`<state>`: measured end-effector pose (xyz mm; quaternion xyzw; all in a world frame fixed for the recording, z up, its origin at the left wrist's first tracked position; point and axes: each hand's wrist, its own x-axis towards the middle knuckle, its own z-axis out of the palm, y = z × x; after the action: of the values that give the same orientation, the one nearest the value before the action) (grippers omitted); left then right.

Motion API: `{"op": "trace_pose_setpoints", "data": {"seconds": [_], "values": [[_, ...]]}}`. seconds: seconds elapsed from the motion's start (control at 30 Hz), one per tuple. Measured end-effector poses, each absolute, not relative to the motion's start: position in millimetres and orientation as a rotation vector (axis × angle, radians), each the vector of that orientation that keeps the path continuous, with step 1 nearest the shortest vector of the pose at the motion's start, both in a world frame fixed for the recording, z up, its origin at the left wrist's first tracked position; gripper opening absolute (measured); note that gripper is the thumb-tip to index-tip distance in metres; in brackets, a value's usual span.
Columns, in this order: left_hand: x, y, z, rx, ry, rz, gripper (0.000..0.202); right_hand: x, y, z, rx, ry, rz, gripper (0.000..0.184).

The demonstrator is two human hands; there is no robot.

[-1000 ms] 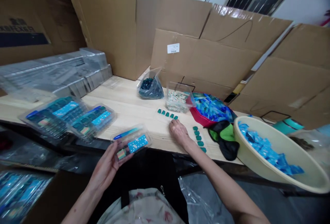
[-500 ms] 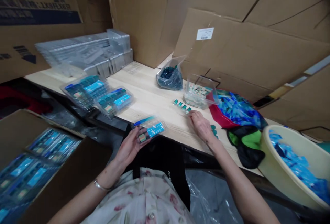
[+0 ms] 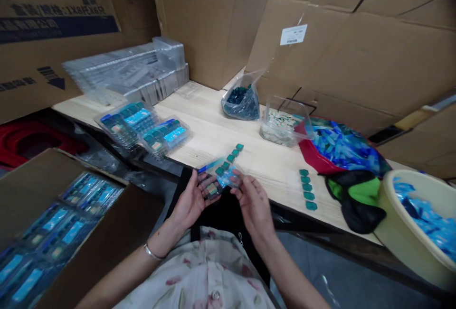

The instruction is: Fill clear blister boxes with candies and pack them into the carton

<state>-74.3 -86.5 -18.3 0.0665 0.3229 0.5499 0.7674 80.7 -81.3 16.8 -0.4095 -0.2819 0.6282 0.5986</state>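
My left hand (image 3: 194, 200) grips the left side of a clear plastic tray (image 3: 203, 183). In the tray are a blue stick-shaped item (image 3: 210, 165), a white-dotted light-blue packet (image 3: 226, 178) and a small tan block (image 3: 212, 189). A strip of teal pieces (image 3: 231, 158) lies slantwise over the tray's far side, its upper end reaching past the edge. My right hand (image 3: 252, 197) is closed at the tray's right edge, fingertips against the packet and rim. Exactly what these fingers pinch is partly hidden. Another teal strip (image 3: 307, 189) lies on the table.
Filled trays (image 3: 166, 135) stand stacked at left, before empty clear trays (image 3: 128, 69). A carton (image 3: 96, 238) holds more packed trays. Toward the right are a bag of dark teal pieces (image 3: 242, 105), a clear tub (image 3: 281, 126), a red basin (image 3: 313, 154) and a cream tub (image 3: 399, 233).
My right hand has moved left and nearer to me, from the table to the tray. The teal strip it held over the table now lies across the tray.
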Motion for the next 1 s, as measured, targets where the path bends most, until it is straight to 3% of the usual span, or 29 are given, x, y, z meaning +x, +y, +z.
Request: {"op": "trace_pose_setpoints", "data": {"seconds": [0.27,0.63,0.87,1.0], "values": [[-73,-86,-16,0.229,0.712,1.188,0.041,46,-109,-12,-0.888,-0.581,1.620,0.012],[-76,-84,-21,0.360,0.821,1.243,0.032,65,-105,-9,-1.084,-0.824,1.719,0.032],[-85,-78,-18,0.285,0.725,1.136,0.046,74,-92,-8,-1.105,-0.808,1.686,0.029],[-86,-80,-17,0.328,0.761,1.132,0.043,74,-87,-10,-1.149,-0.846,1.724,0.034]]}}
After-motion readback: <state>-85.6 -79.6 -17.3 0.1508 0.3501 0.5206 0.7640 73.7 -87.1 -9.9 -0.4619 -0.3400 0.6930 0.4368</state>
